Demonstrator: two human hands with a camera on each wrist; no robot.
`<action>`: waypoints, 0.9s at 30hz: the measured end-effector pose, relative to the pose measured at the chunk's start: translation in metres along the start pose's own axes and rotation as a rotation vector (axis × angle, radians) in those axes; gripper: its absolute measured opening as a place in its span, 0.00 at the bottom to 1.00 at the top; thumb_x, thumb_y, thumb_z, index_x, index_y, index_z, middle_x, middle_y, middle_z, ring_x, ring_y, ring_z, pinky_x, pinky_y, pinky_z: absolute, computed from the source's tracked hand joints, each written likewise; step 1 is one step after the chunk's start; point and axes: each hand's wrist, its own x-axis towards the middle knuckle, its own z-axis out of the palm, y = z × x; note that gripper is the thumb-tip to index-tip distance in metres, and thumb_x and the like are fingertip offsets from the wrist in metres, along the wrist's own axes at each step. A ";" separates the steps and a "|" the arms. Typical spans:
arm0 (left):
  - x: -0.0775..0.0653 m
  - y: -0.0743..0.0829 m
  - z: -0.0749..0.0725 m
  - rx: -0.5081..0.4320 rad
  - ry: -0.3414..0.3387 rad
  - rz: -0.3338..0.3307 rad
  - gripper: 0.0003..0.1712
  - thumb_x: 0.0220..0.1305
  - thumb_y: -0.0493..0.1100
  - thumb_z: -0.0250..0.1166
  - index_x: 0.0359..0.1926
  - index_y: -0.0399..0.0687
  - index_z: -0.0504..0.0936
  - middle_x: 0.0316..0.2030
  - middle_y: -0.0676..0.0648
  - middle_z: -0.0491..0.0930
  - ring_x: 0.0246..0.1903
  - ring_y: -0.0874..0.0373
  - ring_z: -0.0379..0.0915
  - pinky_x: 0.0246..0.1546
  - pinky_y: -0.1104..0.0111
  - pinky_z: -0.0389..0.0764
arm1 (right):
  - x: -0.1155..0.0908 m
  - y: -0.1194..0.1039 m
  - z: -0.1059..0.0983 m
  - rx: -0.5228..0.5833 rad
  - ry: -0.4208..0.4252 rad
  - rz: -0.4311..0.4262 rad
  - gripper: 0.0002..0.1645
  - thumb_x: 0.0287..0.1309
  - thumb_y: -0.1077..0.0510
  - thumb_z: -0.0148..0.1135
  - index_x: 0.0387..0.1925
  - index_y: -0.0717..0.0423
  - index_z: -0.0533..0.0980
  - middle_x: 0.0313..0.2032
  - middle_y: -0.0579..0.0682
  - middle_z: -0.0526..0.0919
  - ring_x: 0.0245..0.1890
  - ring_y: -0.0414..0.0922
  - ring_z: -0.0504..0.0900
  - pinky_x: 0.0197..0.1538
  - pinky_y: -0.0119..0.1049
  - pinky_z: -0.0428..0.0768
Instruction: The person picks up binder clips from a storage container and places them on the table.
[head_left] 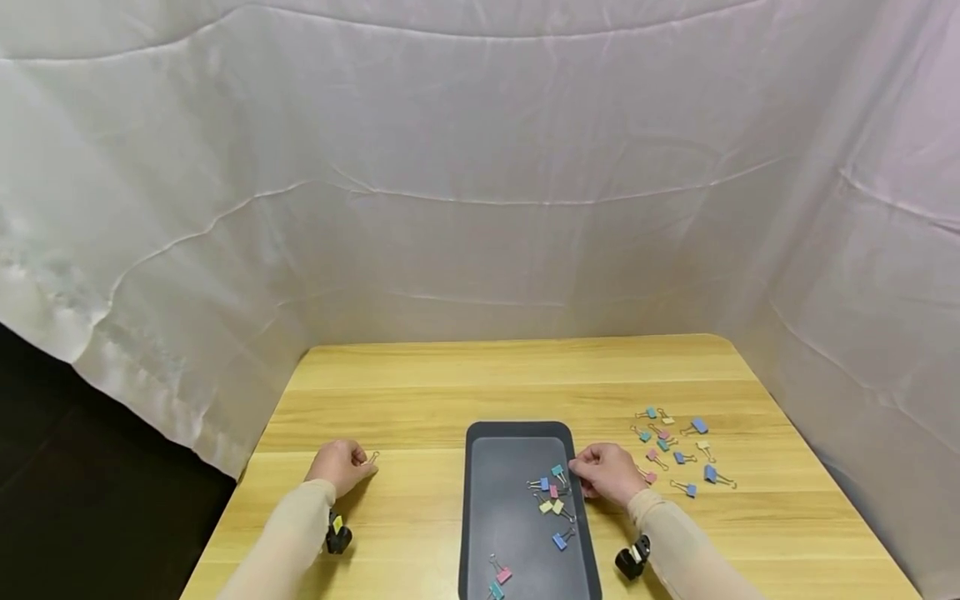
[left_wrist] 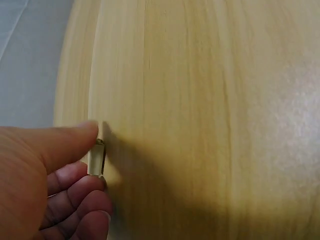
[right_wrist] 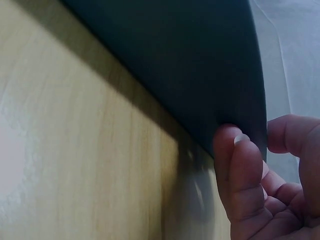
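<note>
Over the left part of the table, my left hand (head_left: 343, 467) pinches a pale yellow binder clip (left_wrist: 96, 159) between thumb and fingers. Its wire handle pokes out past the fingertips in the head view. My right hand (head_left: 609, 473) grips the right rim of a dark grey tray (head_left: 501, 517). In the right wrist view the fingers (right_wrist: 246, 172) press the tray's outer wall while the thumb (right_wrist: 287, 134) lies over the rim. Inside the tray, several binder clips in blue, yellow, pink and teal gather toward the right side, with a pink clip (head_left: 504, 575) and a teal clip (head_left: 496, 591) nearer the front.
Right of the tray, several more coloured binder clips lie scattered on the wooden table (head_left: 420, 392), among them a blue clip (head_left: 710, 474) at the outer side. A pale curtain (head_left: 480, 250) hangs behind the table and along both sides.
</note>
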 end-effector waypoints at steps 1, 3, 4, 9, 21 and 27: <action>0.000 0.001 -0.001 -0.001 0.001 -0.004 0.13 0.50 0.48 0.70 0.25 0.46 0.76 0.22 0.52 0.72 0.22 0.59 0.66 0.24 0.67 0.70 | 0.000 0.000 0.000 0.002 0.001 -0.003 0.07 0.50 0.57 0.65 0.25 0.57 0.77 0.15 0.48 0.77 0.14 0.43 0.76 0.19 0.35 0.77; 0.001 0.004 -0.002 -0.004 0.017 0.000 0.13 0.51 0.49 0.69 0.27 0.46 0.77 0.23 0.52 0.73 0.22 0.60 0.67 0.26 0.66 0.71 | 0.000 -0.001 0.001 0.007 0.004 -0.007 0.07 0.50 0.57 0.64 0.25 0.58 0.77 0.15 0.48 0.76 0.14 0.43 0.76 0.19 0.35 0.77; 0.002 0.006 -0.003 0.000 0.032 0.010 0.13 0.51 0.49 0.69 0.27 0.45 0.78 0.23 0.53 0.74 0.23 0.60 0.68 0.26 0.66 0.72 | 0.000 -0.001 0.001 0.012 0.005 -0.008 0.07 0.50 0.58 0.64 0.25 0.58 0.77 0.15 0.48 0.76 0.14 0.43 0.76 0.19 0.35 0.77; 0.004 0.025 -0.006 0.005 0.075 0.087 0.13 0.50 0.45 0.70 0.33 0.41 0.80 0.25 0.53 0.75 0.25 0.60 0.70 0.30 0.65 0.75 | -0.001 0.000 0.003 0.013 0.002 -0.003 0.07 0.50 0.58 0.64 0.24 0.58 0.77 0.14 0.48 0.76 0.14 0.43 0.75 0.19 0.35 0.77; 0.003 0.100 0.017 0.010 -0.008 0.400 0.17 0.50 0.46 0.70 0.38 0.40 0.82 0.27 0.53 0.77 0.28 0.62 0.71 0.31 0.69 0.75 | 0.001 0.003 0.002 0.010 0.000 -0.011 0.07 0.50 0.57 0.64 0.24 0.57 0.77 0.14 0.48 0.76 0.14 0.43 0.75 0.18 0.35 0.76; -0.001 0.135 0.033 0.028 -0.057 0.598 0.16 0.46 0.45 0.72 0.36 0.40 0.83 0.26 0.51 0.78 0.26 0.62 0.73 0.28 0.73 0.74 | 0.000 0.002 0.001 0.002 -0.002 -0.013 0.08 0.50 0.57 0.64 0.24 0.57 0.77 0.14 0.48 0.76 0.14 0.43 0.75 0.18 0.34 0.77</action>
